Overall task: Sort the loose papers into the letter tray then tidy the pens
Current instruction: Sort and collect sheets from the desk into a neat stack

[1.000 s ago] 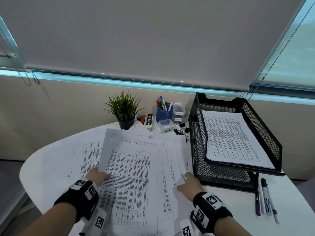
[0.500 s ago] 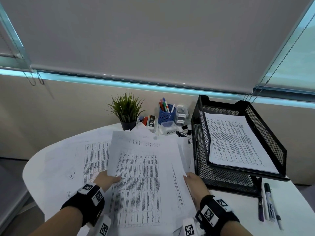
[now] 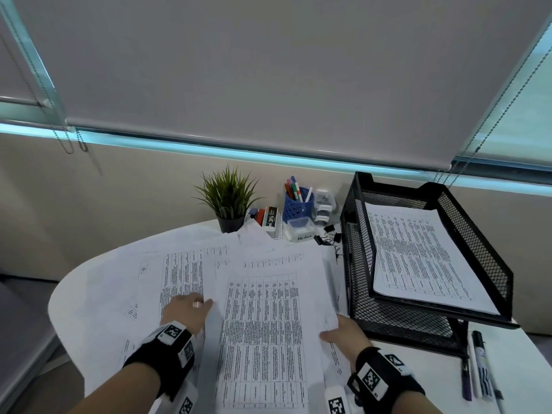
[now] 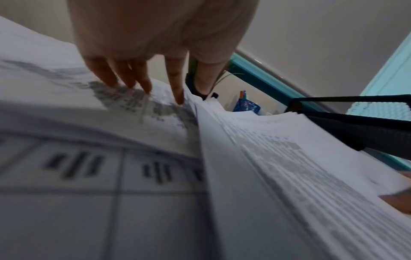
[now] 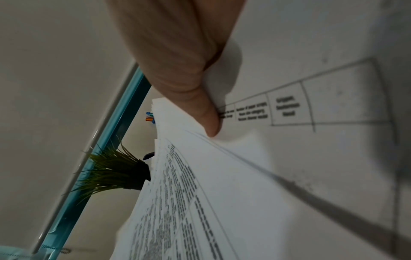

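**Both hands on the papers beside the tray**

A stack of printed papers (image 3: 263, 333) lies on the white table (image 3: 68, 297), overlapping more loose sheets (image 3: 176, 276) spread to its left; the right hand (image 3: 343, 331) pinches the stack's right edge, thumb on top of the sheets and fingers hidden beneath, the thumb (image 5: 206, 112) pressed against the paper edge in the right wrist view; the left hand (image 3: 186, 310) lies spread, its straight fingers (image 4: 142, 82) pressing on the printed sheet at the stack's left edge, the thumb raised above the paper.

The black mesh tray (image 3: 481, 249) stands just right of the stack, its upper tier tilted and holding one printed sheet (image 3: 418, 258); the stack's right edge lies close to the tray's lower tier; whether they touch cannot be told.

Loose pens (image 3: 478, 369) lie on the table in front of the tray's right foot, close side by side; more pens stand in a blue cup (image 3: 298, 204) at the back of the table, between a small potted plant (image 3: 228, 198) and the tray; binder clips (image 3: 328, 237) lie near the tray's back left corner.
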{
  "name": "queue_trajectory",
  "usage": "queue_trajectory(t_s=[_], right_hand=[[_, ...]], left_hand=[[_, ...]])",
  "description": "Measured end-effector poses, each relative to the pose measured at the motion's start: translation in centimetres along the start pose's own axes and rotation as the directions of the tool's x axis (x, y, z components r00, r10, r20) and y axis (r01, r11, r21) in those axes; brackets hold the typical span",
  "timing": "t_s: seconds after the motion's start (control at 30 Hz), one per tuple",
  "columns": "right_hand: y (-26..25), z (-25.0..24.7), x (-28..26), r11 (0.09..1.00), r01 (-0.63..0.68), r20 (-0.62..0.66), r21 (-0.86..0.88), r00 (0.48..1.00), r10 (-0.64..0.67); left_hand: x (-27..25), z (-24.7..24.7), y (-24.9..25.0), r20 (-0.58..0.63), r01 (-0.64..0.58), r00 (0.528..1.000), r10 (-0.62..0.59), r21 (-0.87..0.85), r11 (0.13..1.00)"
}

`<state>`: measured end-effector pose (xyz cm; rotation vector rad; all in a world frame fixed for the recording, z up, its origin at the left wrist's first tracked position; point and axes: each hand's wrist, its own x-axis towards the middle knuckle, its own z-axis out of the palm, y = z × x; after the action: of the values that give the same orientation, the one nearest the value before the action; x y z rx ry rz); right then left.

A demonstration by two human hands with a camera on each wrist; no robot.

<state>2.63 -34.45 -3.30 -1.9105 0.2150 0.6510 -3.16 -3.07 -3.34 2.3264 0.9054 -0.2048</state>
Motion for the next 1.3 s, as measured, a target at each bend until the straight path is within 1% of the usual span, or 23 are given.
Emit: queue_trajectory(t_s=[0.03,0.07,0.13,0.23,0.3,0.33,0.4,0.47,0.6,0.67,0.77,0.83,0.9,0.93,1.0,1.03,1.07,1.13,1.2,1.3], right_hand=[[0.0,-0.1,-0.1,1.0,0.002,0.002,0.006,1.0,-0.002],[0.1,-0.1,-0.2,1.0,0.006,0.005,0.009,1.0,-0.006],[0.1,-0.3,-0.2,1.0,0.011,0.008,0.019,1.0,-0.011],[0.1,-0.6,-0.3,0.999,0.005,0.011,0.045,1.0,-0.006],[0.2,-0.9,-0.3,0.996,-0.007,0.017,0.085,1.0,0.006],[0.3,-1.0,-0.3,0.994,-0.013,0.022,0.107,1.0,0.011],[0.3,-1.0,-0.5,0.988,-0.014,0.04,0.152,0.999,0.008],[0.1,-1.0,-0.7,0.98,-0.016,0.062,0.198,0.998,0.004],[-0.2,-0.7,-0.7,0.965,-0.042,0.085,0.259,0.996,0.02],[-0.2,-0.4,-0.5,0.962,-0.053,0.096,0.266,0.995,0.028],[-0.5,-0.1,-0.6,0.962,-0.061,0.127,0.266,0.991,0.027],[-0.4,-0.1,-0.4,0.962,-0.067,0.143,0.265,0.989,0.03],[-0.1,0.0,-0.1,0.97,-0.068,0.143,0.233,0.989,0.035],[0.0,0.1,0.1,0.976,-0.06,0.131,0.207,0.991,0.033],[0.2,0.0,0.2,0.983,-0.044,0.105,0.181,0.994,0.025],[0.3,-0.2,0.3,0.981,-0.04,0.095,0.187,0.995,0.022],[0.4,-0.4,0.3,0.979,-0.043,0.087,0.201,0.996,0.026],[0.6,-0.9,0.5,0.97,-0.063,0.077,0.235,0.996,0.046],[1.0,-1.4,0.7,0.96,-0.083,0.067,0.269,0.996,0.067],[1.1,-1.9,0.6,0.948,-0.099,0.069,0.303,0.994,0.082]], left_hand=[[0.1,-0.6,-0.4,-0.045,0.064,0.997,-0.063,0.021,0.998],[0.3,-0.9,-0.9,-0.064,0.131,0.99,-0.129,0.033,0.991],[0.8,-1.3,-1.7,-0.061,0.244,0.969,-0.241,0.04,0.969],[1.0,-1.7,-2.0,-0.072,0.325,0.943,-0.324,0.006,0.946],[1.3,-1.9,-1.8,-0.053,0.36,0.929,-0.365,-0.086,0.929],[1.5,-2.0,-1.9,-0.038,0.339,0.936,-0.35,-0.169,0.925],[1.9,-1.9,-2.0,0.004,0.282,0.957,-0.29,-0.247,0.927],[2.0,-1.6,-2.1,0.032,0.209,0.978,-0.207,-0.233,0.95],[1.5,-0.8,-1.3,0.074,0.082,0.995,-0.068,-0.201,0.976],[1.2,-0.5,-0.8,0.12,0.037,0.993,-0.015,-0.179,0.983],[1.4,0.0,-0.4,0.226,-0.004,0.973,0.035,-0.135,0.991],[1.4,0.2,-0.3,0.267,-0.017,0.962,0.053,-0.136,0.991],[1.2,0.4,-0.2,0.236,0.001,0.971,0.043,-0.184,0.983],[1.1,0.3,-0.1,0.184,0.009,0.983,0.022,-0.164,0.986],[1.0,-0.4,-0.2,0.027,0.047,0.999,-0.047,-0.029,0.998],[1.1,-0.7,-0.4,-0.029,0.09,0.996,-0.09,-0.004,0.996],[1.2,-1.0,-0.5,-0.058,0.133,0.989,-0.135,-0.028,0.991],[1.6,-1.3,-0.8,-0.055,0.2,0.976,-0.21,-0.147,0.969],[2.3,-1.4,-0.9,-0.036,0.249,0.962,-0.269,-0.281,0.927],[3.0,-1.3,-0.8,-0.009,0.289,0.948,-0.319,-0.399,0.87]])
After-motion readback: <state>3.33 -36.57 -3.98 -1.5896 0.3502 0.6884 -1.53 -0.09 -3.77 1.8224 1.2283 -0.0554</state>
